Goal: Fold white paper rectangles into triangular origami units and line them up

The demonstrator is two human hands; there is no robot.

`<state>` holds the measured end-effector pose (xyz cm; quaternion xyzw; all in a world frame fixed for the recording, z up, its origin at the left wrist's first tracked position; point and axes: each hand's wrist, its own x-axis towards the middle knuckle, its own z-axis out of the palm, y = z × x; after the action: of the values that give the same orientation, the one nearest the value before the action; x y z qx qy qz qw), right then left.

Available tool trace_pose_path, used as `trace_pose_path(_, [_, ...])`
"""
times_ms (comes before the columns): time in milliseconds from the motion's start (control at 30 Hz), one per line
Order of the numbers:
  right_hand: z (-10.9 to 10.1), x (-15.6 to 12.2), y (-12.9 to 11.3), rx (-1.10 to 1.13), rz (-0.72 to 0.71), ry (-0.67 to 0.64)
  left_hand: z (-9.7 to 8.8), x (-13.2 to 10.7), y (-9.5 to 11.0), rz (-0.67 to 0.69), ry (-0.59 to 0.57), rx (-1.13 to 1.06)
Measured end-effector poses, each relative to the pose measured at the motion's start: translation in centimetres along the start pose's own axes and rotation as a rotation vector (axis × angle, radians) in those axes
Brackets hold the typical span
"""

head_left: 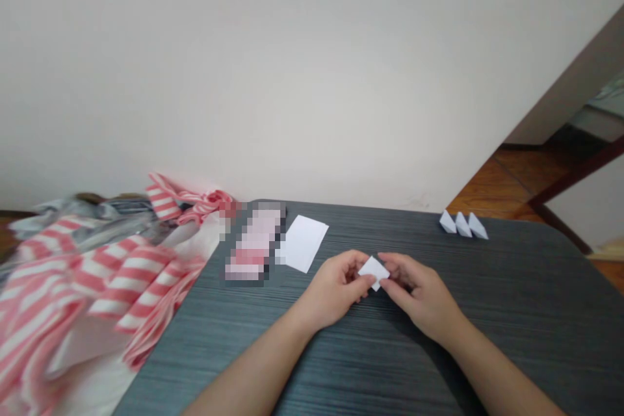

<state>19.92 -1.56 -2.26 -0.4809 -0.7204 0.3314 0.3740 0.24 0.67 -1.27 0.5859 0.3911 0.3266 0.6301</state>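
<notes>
Between my two hands is a small piece of folded white paper (374, 271), roughly diamond-shaped, held a little above the dark table. My left hand (338, 286) pinches its left side, thumb on top and fingers curled behind. On the right side, my right hand (420, 292) grips it the same way, its thumb near the lower right edge. The undersides of the fingers and the back of the paper are hidden. A small stack of flat white paper (305, 244) lies beyond my left hand.
Three folded white paper shapes (463, 225) stand in a row at the table's far right edge. A pixelated phone-like object (256, 240) lies at the left of the dark table (526, 318). Red-and-white striped cloth (121, 279) is heaped at left; a wall (312, 78) rises behind.
</notes>
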Motion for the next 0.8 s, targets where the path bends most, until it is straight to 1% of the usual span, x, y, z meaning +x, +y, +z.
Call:
trace_pose_path(67, [0.0,0.0,-0.1,0.027,0.045,-0.018,0.0,-0.1,0.0,0.019,-0.009,0.031])
trace_pose_path(133, [-0.2,0.1,-0.5,0.009,0.063,-0.044,-0.1,-0.1,0.1,0.036,-0.013,0.069])
trace_pose_path(200, [-0.4,0.3,-1.0,-0.076,0.055,-0.056,-0.1,-0.2,0.2,0.044,-0.007,0.107])
trace_pose_path(267, [-0.5,0.5,-1.5,-0.115,0.051,-0.074,-0.1,-0.3,0.3,0.043,-0.005,0.137])
trace_pose_path(500, [-0.4,0.4,-1.6,-0.062,0.102,-0.068,-0.2,-0.4,0.5,0.047,-0.029,0.249])
trace_pose_path(567, [-0.4,0.4,-1.6,-0.063,0.089,-0.078,-0.2,-0.5,0.5,0.045,-0.031,0.281])
trace_pose_path(700, [-0.6,0.6,-1.7,-0.052,0.014,-0.076,-0.1,-0.4,0.5,0.064,-0.018,0.354])
trace_pose_path(800, [-0.6,0.7,-1.7,-0.028,-0.022,-0.044,-0.1,-0.4,0.6,0.084,-0.019,0.411])
